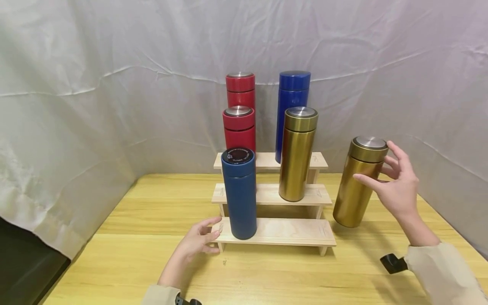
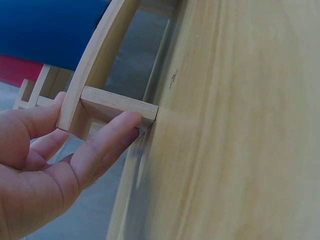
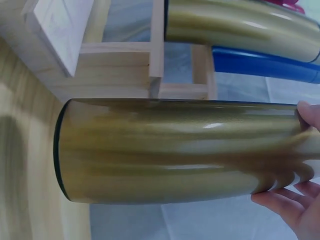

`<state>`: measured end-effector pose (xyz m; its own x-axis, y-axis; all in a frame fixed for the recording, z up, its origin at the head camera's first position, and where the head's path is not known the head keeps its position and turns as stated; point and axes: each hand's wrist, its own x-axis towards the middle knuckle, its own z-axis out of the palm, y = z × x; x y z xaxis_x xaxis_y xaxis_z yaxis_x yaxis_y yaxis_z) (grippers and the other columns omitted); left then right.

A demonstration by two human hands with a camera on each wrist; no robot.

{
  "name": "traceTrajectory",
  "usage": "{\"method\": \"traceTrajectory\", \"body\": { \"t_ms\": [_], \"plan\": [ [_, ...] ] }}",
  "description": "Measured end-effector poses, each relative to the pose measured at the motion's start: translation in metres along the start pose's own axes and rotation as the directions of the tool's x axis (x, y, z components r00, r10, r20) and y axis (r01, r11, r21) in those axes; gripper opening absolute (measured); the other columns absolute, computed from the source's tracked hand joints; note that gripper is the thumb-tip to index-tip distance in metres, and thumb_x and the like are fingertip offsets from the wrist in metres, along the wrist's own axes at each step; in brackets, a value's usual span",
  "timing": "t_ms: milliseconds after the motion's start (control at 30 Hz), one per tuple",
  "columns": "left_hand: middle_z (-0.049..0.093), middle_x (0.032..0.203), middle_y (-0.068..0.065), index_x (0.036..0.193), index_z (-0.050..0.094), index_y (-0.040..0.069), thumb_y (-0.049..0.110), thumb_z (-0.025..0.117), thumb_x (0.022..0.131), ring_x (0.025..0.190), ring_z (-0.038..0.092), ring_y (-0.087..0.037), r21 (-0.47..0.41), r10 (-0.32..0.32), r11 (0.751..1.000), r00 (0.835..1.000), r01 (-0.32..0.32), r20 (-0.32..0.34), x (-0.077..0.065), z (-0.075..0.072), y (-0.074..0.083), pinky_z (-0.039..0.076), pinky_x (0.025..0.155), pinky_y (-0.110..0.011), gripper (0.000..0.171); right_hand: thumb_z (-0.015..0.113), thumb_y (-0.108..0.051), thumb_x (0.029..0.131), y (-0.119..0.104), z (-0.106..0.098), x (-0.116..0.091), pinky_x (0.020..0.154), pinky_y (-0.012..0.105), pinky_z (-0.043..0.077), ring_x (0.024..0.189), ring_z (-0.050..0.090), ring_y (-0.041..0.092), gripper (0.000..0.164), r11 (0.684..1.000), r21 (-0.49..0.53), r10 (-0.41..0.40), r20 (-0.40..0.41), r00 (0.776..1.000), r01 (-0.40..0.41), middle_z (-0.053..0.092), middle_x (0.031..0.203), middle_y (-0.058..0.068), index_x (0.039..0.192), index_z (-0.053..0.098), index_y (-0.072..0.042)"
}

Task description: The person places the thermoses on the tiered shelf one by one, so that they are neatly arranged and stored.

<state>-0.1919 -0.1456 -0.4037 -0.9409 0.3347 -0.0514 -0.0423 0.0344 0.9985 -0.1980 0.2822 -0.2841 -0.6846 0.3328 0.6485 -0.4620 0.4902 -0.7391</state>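
Observation:
My right hand (image 1: 398, 186) grips a gold thermos bottle (image 1: 356, 190) near its top, thumb on one side and fingers on the other. That bottle leans slightly and is held to the right of a three-step wooden display stand (image 1: 289, 231). In the right wrist view its gold body (image 3: 175, 155) lies across the picture. At the stand's lowest step, my left hand (image 1: 198, 239) holds the left end. The left wrist view shows fingertips (image 2: 127, 119) against the leg and another digit at the board's edge. A dark blue thermos (image 1: 242, 199) stands on the lowest step, near that hand.
The middle step carries a red thermos (image 1: 239, 133) and another gold thermos (image 1: 299, 161). Behind them, a second red thermos (image 1: 241, 91) and a bright blue thermos (image 1: 291, 99) stand at the top. Grey cloth (image 1: 171, 106) hangs behind the wooden table (image 1: 152, 237).

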Motion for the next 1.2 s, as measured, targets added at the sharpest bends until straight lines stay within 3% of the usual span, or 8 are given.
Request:
{"method": "traceTrajectory", "body": {
  "t_ms": [167, 400, 567, 1000, 1200],
  "plan": [
    [0.03, 0.129, -0.031, 0.132, 0.034, -0.007, 0.005, 0.053, 0.089, 0.094, 0.053, -0.028, -0.001, -0.001, 1.0, 1.0, 0.001, 0.002, 0.0, 0.0, 0.001, 0.054, 0.07, -0.045, 0.049, 0.074, 0.018, 0.057, -0.009, -0.006, -0.002, 0.061, 0.009, 0.05, 0.08, 0.057, -0.001, 0.092, 1.0, 0.005, -0.005, -0.009, 1.0, 0.005, 0.057, 0.105, -0.012, 0.133, 0.041, -0.02],
    [0.03, 0.128, -0.032, 0.132, 0.034, -0.007, 0.004, 0.053, 0.089, 0.094, 0.054, -0.028, -0.002, 0.005, 1.0, 1.0, -0.005, 0.001, 0.0, 0.0, 0.001, 0.054, 0.07, -0.045, 0.048, 0.073, 0.021, 0.055, -0.019, -0.011, -0.004, 0.059, 0.009, 0.05, 0.079, 0.058, 0.0, 0.092, 0.996, 0.081, 0.047, -0.005, 0.999, -0.046, 0.058, 0.103, -0.011, 0.133, 0.042, -0.018],
    [0.03, 0.128, -0.032, 0.132, 0.034, -0.008, 0.004, 0.053, 0.089, 0.092, 0.054, -0.026, -0.007, 0.004, 1.0, 1.0, -0.004, 0.001, 0.0, 0.0, 0.001, 0.054, 0.069, -0.045, 0.048, 0.074, 0.02, 0.056, -0.029, -0.014, -0.008, 0.059, 0.009, 0.05, 0.079, 0.059, 0.0, 0.092, 0.996, 0.068, 0.054, 0.003, 0.999, -0.054, 0.057, 0.104, -0.011, 0.133, 0.041, -0.019],
    [0.032, 0.126, -0.031, 0.132, 0.034, -0.008, 0.005, 0.053, 0.089, 0.092, 0.053, -0.026, 0.0, 0.0, 1.0, 1.0, 0.0, -0.003, 0.0, 0.0, 0.0, 0.054, 0.069, -0.045, 0.049, 0.07, 0.026, 0.054, -0.049, -0.009, -0.022, 0.058, 0.012, 0.052, 0.077, 0.061, 0.004, 0.089, 0.968, 0.249, 0.034, 0.03, 0.999, -0.04, 0.061, 0.102, -0.005, 0.129, 0.045, -0.012],
    [0.033, 0.127, -0.031, 0.132, 0.033, -0.007, 0.005, 0.053, 0.089, 0.092, 0.053, -0.025, 0.002, 0.001, 1.0, 1.0, -0.001, -0.002, 0.0, 0.001, 0.0, 0.054, 0.069, -0.045, 0.049, 0.071, 0.026, 0.053, -0.054, -0.003, -0.028, 0.059, 0.013, 0.052, 0.076, 0.061, 0.003, 0.091, 0.981, 0.193, 0.022, 0.034, 0.999, -0.028, 0.061, 0.101, -0.006, 0.13, 0.043, -0.013]
  ]
}}
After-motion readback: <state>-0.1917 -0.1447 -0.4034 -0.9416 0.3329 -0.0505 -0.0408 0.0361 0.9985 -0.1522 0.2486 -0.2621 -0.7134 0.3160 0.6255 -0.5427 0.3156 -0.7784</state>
